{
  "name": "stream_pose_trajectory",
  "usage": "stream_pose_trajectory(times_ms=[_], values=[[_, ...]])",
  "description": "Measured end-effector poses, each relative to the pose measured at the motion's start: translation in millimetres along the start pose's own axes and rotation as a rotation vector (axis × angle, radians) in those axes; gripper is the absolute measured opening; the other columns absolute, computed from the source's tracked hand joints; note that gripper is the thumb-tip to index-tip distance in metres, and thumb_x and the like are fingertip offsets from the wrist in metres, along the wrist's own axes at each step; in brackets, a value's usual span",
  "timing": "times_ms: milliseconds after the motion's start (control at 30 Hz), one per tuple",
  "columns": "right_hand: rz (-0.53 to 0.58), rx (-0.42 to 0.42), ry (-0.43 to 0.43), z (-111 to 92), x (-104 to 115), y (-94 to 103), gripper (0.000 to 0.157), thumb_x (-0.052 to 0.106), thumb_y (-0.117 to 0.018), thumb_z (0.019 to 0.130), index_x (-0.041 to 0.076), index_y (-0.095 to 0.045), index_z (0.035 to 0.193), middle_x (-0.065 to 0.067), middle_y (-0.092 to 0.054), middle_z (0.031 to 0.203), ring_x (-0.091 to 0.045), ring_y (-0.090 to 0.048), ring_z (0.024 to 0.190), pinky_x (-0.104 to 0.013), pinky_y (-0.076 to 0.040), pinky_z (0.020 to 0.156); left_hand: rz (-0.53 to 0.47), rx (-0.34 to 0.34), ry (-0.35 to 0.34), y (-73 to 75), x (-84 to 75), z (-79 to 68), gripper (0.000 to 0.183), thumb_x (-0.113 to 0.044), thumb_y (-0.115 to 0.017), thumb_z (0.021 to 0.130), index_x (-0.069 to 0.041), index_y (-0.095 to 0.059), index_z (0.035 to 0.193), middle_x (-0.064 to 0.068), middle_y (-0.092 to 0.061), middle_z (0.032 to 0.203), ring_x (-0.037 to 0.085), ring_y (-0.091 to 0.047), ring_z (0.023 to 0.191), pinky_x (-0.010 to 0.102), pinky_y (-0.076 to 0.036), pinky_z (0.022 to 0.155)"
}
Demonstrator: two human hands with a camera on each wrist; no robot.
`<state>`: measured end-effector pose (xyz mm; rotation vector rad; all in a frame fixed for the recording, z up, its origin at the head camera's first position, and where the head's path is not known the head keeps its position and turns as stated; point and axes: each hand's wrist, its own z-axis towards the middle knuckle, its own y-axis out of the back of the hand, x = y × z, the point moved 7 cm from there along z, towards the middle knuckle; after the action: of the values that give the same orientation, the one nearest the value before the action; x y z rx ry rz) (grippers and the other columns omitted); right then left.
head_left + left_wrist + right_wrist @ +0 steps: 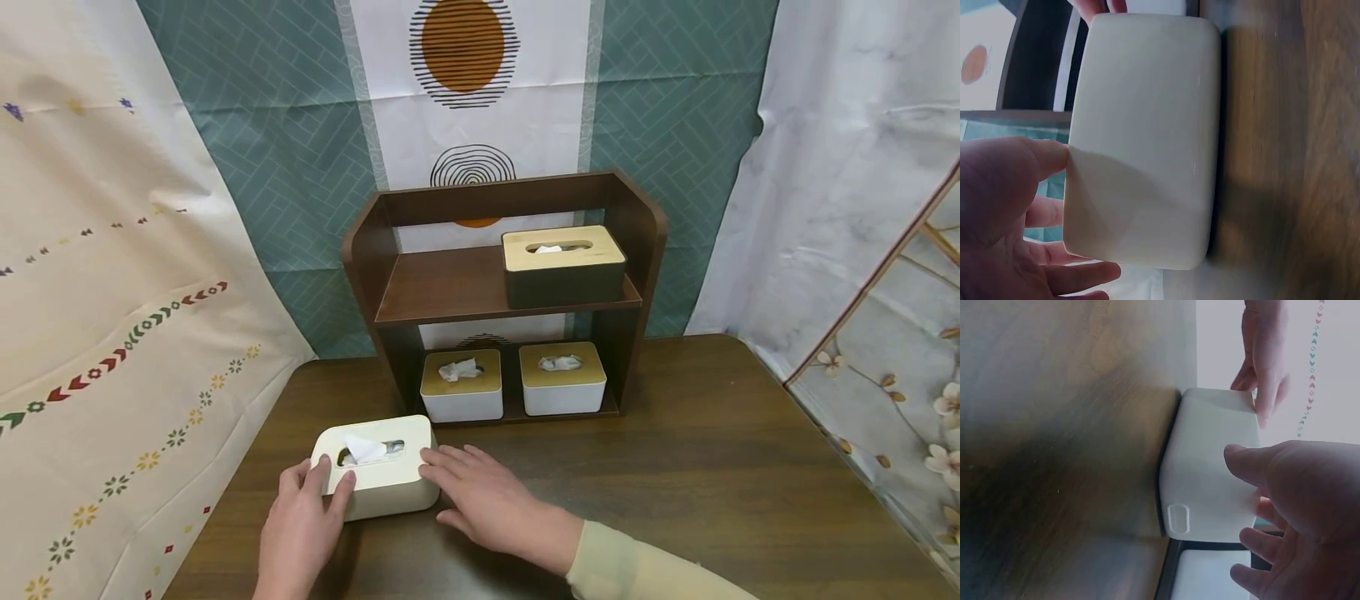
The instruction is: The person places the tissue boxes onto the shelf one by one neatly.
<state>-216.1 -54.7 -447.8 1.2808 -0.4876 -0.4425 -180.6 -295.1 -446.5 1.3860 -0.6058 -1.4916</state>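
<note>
A cream tissue box (382,467) with a white tissue in its top slot sits on the table at the left, its smooth front facing me. At its left end my left hand (300,517) holds it, thumb at the near top edge and fingers around the end, as the left wrist view also shows. My right hand (487,500) lies at the box's right end, fingers fairly straight, fingertips touching the top edge. In the right wrist view the right thumb (1250,465) is beside the front face; some right fingers are partly hidden there.
Behind stands a dark brown two-tier shelf (450,312). Its upper tier bears a dark green tissue box (566,285) with a wooden lid. Two white tissue boxes with tan lids, one left (461,406) and one right (564,398), occupy the lower tier. Brown wooden table (675,467) extends rightward.
</note>
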Motion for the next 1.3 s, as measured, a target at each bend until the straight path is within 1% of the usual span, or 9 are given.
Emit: stream_pose_trajectory(times_ms=[67, 400, 533, 633, 700, 800, 967, 1133, 1300], values=[[0.014, 0.005, -0.011, -3, -3, 1.5, 0.061, 0.036, -0.076, 0.107, 0.017, -0.056, 0.161, 0.001, -0.044, 0.174, -0.021, -0.042, 0.159, -0.044, -0.034, 0.129, -0.005, -0.006, -0.012, -0.9, -3.3, -2.1, 0.064, -0.043, -0.062, 0.113, 0.005, -0.056, 0.156, 0.035, -0.045, 0.154, 0.065, -0.060, 0.121, 0.076, -0.048, 0.096], [0.071, -0.003, -0.058, -17, -17, 8.0, 0.054, 0.035, -0.076, 0.107, 0.016, -0.061, 0.155, 0.001, -0.050, 0.169, -0.023, -0.043, 0.159, -0.047, -0.036, 0.128, -0.027, 0.007, -0.054, -8.4, -14.4, -8.4, 0.066, -0.043, -0.071, 0.109, 0.001, -0.060, 0.156, 0.033, -0.050, 0.151, 0.060, -0.060, 0.126, 0.074, -0.048, 0.099], [0.090, -0.026, -0.062, -20, -19, 8.8, 0.055, 0.038, -0.075, 0.108, 0.015, -0.061, 0.156, -0.001, -0.050, 0.170, -0.023, -0.043, 0.159, -0.046, -0.038, 0.127, -0.042, 0.031, -0.053, -7.0, -13.6, -8.8, 0.069, -0.043, -0.076, 0.106, 0.000, -0.059, 0.156, 0.033, -0.048, 0.156, 0.061, -0.058, 0.130, 0.075, -0.047, 0.102], [0.107, -0.062, -0.072, -21, -17, 10.2, 0.060, 0.039, -0.074, 0.108, 0.014, -0.058, 0.160, -0.006, -0.045, 0.173, -0.025, -0.044, 0.158, -0.046, -0.040, 0.126, -0.055, 0.047, -0.051, -5.6, -10.8, -9.5, 0.072, -0.044, -0.080, 0.104, -0.002, -0.058, 0.158, 0.032, -0.044, 0.162, 0.062, -0.057, 0.134, 0.076, -0.048, 0.102], [0.120, -0.084, -0.093, -22, -16, 11.2, 0.063, 0.039, -0.073, 0.109, 0.013, -0.055, 0.163, -0.011, -0.043, 0.174, -0.028, -0.046, 0.157, -0.048, -0.042, 0.124, -0.059, 0.050, -0.051, -4.7, -9.0, -9.6, 0.074, -0.043, -0.082, 0.102, -0.003, -0.057, 0.159, 0.032, -0.042, 0.165, 0.062, -0.055, 0.137, 0.076, -0.048, 0.102], [0.152, -0.098, -0.145, -23, -15, 11.5, 0.065, 0.039, -0.073, 0.109, 0.014, -0.053, 0.165, -0.016, -0.045, 0.171, -0.033, -0.050, 0.154, -0.052, -0.048, 0.120, -0.059, 0.052, -0.050, -4.3, -7.1, -9.2, 0.076, -0.042, -0.084, 0.101, -0.004, -0.057, 0.160, 0.031, -0.046, 0.164, 0.059, -0.055, 0.139, 0.075, -0.048, 0.104], [0.230, -0.071, -0.216, -22, -14, 6.9, 0.064, 0.040, -0.072, 0.109, 0.015, -0.053, 0.165, -0.018, -0.052, 0.166, -0.035, -0.054, 0.151, -0.056, -0.053, 0.113, -0.064, 0.048, -0.060, -4.9, -6.0, -8.6, 0.074, -0.036, -0.087, 0.099, -0.004, -0.058, 0.159, 0.028, -0.055, 0.159, 0.051, -0.055, 0.144, 0.072, -0.047, 0.108], [0.272, -0.057, -0.240, -22, -12, 1.4, 0.064, 0.041, -0.073, 0.109, 0.016, -0.054, 0.164, -0.018, -0.054, 0.164, -0.033, -0.055, 0.150, -0.055, -0.054, 0.112, -0.064, 0.020, -0.068, -3.9, -4.8, -8.1, 0.069, -0.031, -0.089, 0.097, -0.004, -0.062, 0.155, 0.024, -0.062, 0.154, 0.050, -0.060, 0.139, 0.070, -0.050, 0.105], [0.280, -0.065, -0.240, -25, -11, -2.5, 0.065, 0.039, -0.074, 0.108, 0.018, -0.052, 0.166, -0.018, -0.055, 0.164, -0.031, -0.055, 0.150, -0.054, -0.053, 0.113, -0.035, 0.038, -0.039, -5.2, -1.4, -6.4, 0.068, -0.034, -0.088, 0.097, -0.005, -0.063, 0.154, 0.026, -0.067, 0.146, 0.052, -0.065, 0.128, 0.071, -0.053, 0.099]])
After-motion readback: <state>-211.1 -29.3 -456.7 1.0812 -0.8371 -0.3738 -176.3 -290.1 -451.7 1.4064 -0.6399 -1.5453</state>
